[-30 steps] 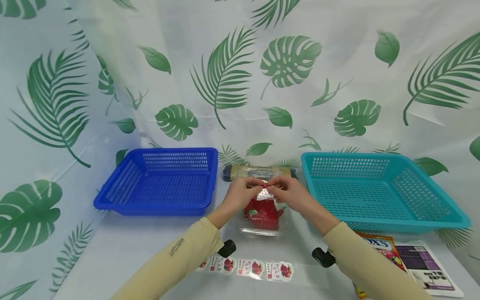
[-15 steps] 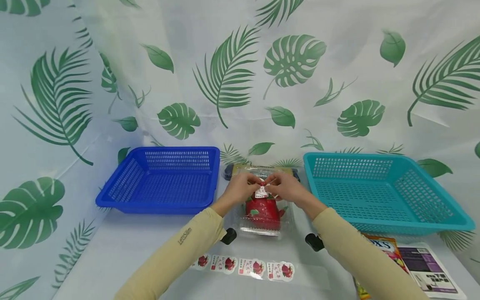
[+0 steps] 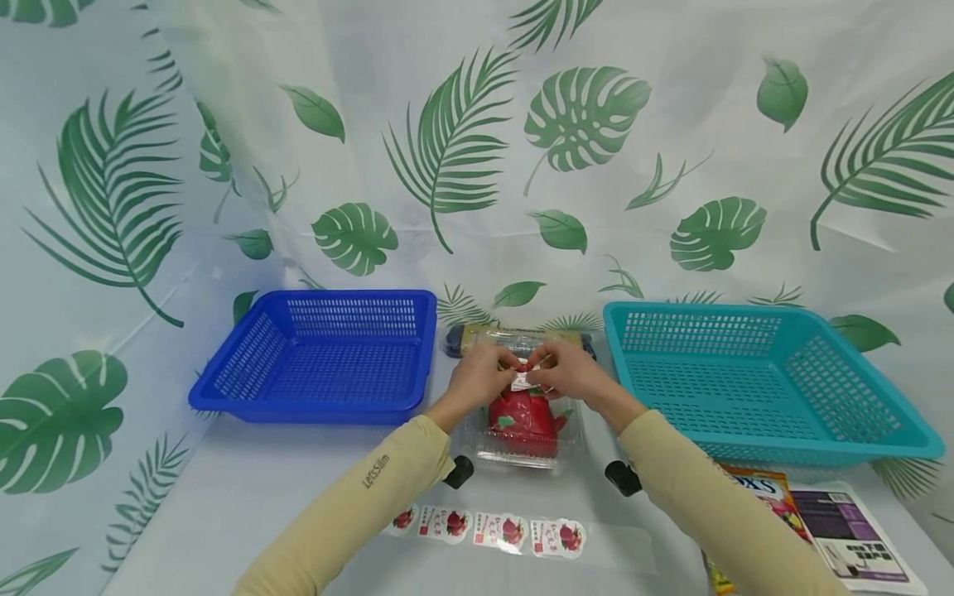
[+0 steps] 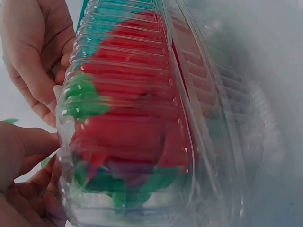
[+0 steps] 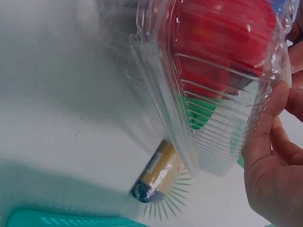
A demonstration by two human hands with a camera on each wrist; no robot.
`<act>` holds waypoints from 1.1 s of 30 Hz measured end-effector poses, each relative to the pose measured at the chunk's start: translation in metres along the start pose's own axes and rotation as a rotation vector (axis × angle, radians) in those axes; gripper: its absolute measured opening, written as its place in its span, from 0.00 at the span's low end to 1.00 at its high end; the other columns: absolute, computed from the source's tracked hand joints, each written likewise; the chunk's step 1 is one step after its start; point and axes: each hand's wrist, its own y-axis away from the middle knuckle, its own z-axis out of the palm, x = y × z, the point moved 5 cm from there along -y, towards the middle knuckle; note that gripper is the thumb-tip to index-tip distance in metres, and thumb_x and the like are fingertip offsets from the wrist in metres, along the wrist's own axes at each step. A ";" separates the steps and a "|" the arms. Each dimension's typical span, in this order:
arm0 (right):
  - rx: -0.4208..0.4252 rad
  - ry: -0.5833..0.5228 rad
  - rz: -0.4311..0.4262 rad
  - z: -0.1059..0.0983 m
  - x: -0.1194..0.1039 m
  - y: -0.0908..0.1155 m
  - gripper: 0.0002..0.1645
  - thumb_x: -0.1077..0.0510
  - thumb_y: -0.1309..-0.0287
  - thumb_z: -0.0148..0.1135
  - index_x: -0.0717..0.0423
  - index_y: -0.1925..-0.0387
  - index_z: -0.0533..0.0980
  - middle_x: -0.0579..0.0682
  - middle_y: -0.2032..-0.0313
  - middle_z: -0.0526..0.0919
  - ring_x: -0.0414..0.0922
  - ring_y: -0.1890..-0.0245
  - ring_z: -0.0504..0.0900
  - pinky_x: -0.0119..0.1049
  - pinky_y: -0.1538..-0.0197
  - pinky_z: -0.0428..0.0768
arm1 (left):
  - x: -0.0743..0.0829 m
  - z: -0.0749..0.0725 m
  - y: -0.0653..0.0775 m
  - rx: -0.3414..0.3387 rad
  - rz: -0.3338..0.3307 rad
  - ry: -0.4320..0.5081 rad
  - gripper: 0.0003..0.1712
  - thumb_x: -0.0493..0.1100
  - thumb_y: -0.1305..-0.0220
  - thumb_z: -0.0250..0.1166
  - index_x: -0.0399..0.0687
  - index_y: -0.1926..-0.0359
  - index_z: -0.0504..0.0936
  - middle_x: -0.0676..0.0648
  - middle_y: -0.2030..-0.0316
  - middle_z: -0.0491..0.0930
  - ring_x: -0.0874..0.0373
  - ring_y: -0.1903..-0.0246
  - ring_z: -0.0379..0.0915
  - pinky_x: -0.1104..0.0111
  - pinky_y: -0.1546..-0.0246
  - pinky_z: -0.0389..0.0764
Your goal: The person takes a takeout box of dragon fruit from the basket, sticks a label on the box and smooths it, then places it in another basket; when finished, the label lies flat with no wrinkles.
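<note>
A red dragon fruit [image 3: 522, 414] with green tips lies inside a clear plastic clamshell box [image 3: 514, 461] at the centre of the table. My left hand [image 3: 479, 377] and right hand [image 3: 572, 374] meet over the far part of the lid. Between them is a small white sticker [image 3: 522, 382] with red print, its upper edge pinched by the fingertips of both hands. In the left wrist view, the left fingers [image 4: 35, 146] are right at the box's lid. The right thumb [image 5: 275, 101] shows against the lid edge in the right wrist view.
A blue basket [image 3: 313, 414] stands left, a teal basket [image 3: 775, 444] right. Behind the box lies a dark and yellow package [image 3: 469, 338]. A strip of dragon fruit stickers [image 3: 501, 531] lies in front. An orange snack bag [image 3: 768, 488] and purple-white packet [image 3: 857, 534] lie front right.
Both hands stay together over the lid, fingers shifting slightly along the sticker. Less of the sticker shows below the fingers than half a second ago. The head view has shifted a little.
</note>
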 end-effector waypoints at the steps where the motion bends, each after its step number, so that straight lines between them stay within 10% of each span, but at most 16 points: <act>1: 0.002 0.006 -0.002 0.000 -0.001 0.000 0.16 0.60 0.38 0.64 0.63 0.52 0.74 0.57 0.62 0.78 0.48 0.66 0.80 0.40 0.62 0.84 | 0.000 0.000 0.000 0.002 -0.003 -0.016 0.10 0.37 0.36 0.64 0.47 0.55 0.88 0.50 0.61 0.83 0.61 0.70 0.73 0.72 0.76 0.72; 18: 0.052 0.089 -0.003 0.002 -0.003 0.001 0.19 0.58 0.42 0.68 0.62 0.52 0.74 0.57 0.62 0.76 0.47 0.69 0.79 0.35 0.65 0.83 | 0.003 0.000 0.001 -0.020 -0.037 -0.189 0.11 0.42 0.35 0.66 0.52 0.54 0.88 0.50 0.57 0.78 0.57 0.58 0.72 0.67 0.68 0.74; 33: -0.092 -0.010 -0.130 -0.004 0.009 0.004 0.16 0.67 0.40 0.59 0.64 0.50 0.72 0.60 0.54 0.73 0.52 0.59 0.79 0.43 0.56 0.83 | 0.005 -0.001 0.001 -0.040 -0.010 -0.178 0.12 0.37 0.35 0.62 0.50 0.54 0.88 0.48 0.57 0.78 0.57 0.57 0.72 0.66 0.64 0.74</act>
